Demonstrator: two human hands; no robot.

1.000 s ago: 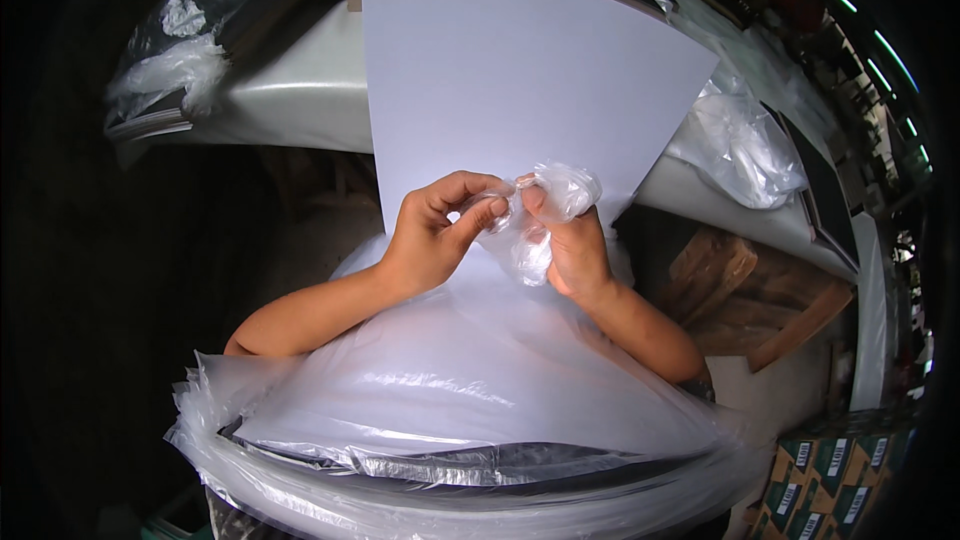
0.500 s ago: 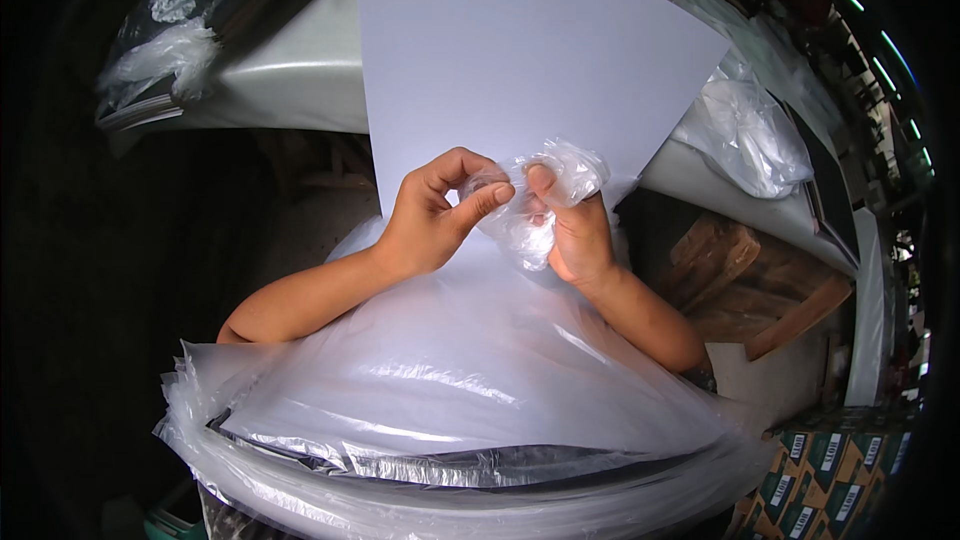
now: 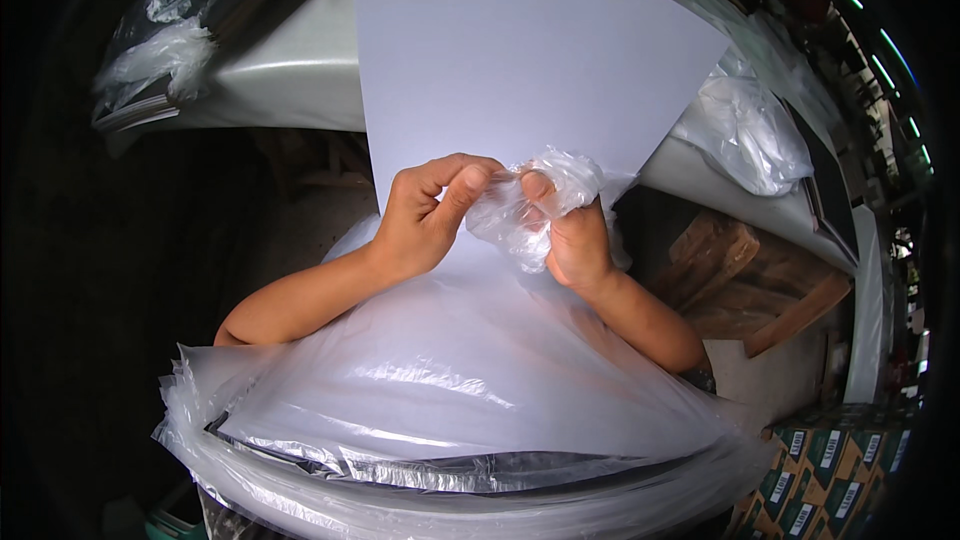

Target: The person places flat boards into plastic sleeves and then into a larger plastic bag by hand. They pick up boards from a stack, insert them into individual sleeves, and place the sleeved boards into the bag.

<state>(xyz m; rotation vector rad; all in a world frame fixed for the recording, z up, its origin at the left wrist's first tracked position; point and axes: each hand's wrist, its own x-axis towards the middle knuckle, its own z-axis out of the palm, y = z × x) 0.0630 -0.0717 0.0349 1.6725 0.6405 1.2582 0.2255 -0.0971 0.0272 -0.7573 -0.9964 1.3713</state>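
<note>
My right hand is closed round a crumpled bunch of clear plastic film, its thumb pressed into the folds. To its left, my left hand pinches an edge of the same film between thumb and fingers. A large white sheet lies under and beyond both hands. Closer to me, a broad stretch of translucent plastic sheeting spreads below my forearms, its near edge gathered in shiny folds.
A pale covered table carries a heap of clear plastic at far left. More crumpled plastic lies at right. Below it stands a wooden pallet-like piece. Printed green and brown cartons are stacked at lower right.
My left hand has shifted slightly left, its thumb now pointing more upward. Between the hands the film is drawn into a narrower strand, and the bunch in my right hand has changed shape.
</note>
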